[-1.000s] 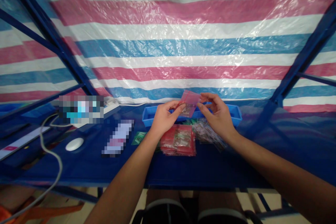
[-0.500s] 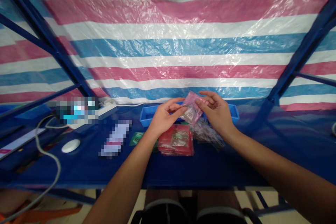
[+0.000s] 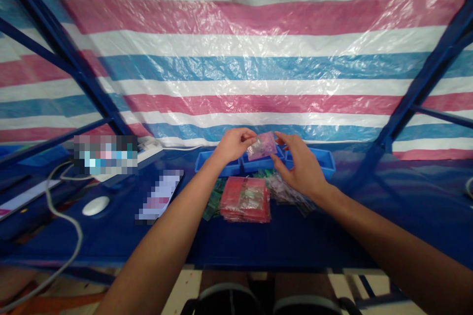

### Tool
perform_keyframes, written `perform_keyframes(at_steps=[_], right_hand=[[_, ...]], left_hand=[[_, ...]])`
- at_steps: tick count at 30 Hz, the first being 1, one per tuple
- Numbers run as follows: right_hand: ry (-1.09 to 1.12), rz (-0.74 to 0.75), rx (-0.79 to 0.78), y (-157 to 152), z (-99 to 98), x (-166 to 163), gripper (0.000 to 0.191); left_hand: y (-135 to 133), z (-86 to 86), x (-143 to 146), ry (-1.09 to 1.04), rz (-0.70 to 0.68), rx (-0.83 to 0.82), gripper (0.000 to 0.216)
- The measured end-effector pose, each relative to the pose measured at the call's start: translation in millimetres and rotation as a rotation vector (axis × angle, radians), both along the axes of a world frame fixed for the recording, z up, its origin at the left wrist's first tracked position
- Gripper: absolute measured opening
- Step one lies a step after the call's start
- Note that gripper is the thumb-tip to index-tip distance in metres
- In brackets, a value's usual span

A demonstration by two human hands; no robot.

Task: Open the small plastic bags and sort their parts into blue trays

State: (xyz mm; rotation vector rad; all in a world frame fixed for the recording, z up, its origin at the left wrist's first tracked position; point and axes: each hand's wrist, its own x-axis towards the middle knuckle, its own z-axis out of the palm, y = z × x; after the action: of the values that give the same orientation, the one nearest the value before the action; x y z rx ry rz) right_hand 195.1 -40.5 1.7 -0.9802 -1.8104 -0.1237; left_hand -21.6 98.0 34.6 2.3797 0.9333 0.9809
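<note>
A small pinkish plastic bag [image 3: 263,145] with something greyish inside is pinched at its left end by my left hand [image 3: 235,144]. My right hand [image 3: 300,163] is at the bag's right side, thumb and fingers apart, and seems clear of it. Below the bag lies a stack of red packets [image 3: 245,199] in clear film. Green packets [image 3: 212,203] spread out to the left of the stack. To its right, partly under my right hand, is a loose pile of clear greyish bags [image 3: 284,188].
Behind the packets stands a row of blue trays [image 3: 207,161]. On the left of the blue table [image 3: 236,248] are a blurred-out phone [image 3: 161,195], a white mouse [image 3: 95,205] and a cable [image 3: 76,229]. A striped plastic sheet [image 3: 251,64] hangs behind, between blue metal posts.
My right hand has let go of the pink bag and its fingers have parted. The bag, in my left hand, has turned flatter and shifted slightly left.
</note>
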Motion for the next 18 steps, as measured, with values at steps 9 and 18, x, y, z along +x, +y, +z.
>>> perform_keyframes(at_steps=[9, 18], right_hand=[[-0.162, 0.003, -0.014, 1, -10.6, 0, 0.059], [-0.254, 0.122, -0.034, -2, -12.0, -1, 0.041]], left_hand=[[13, -9.8, 20, 0.386, -0.138, 0.064, 0.02], [-5, 1.5, 20, 0.463, 0.06, 0.275, 0.035]])
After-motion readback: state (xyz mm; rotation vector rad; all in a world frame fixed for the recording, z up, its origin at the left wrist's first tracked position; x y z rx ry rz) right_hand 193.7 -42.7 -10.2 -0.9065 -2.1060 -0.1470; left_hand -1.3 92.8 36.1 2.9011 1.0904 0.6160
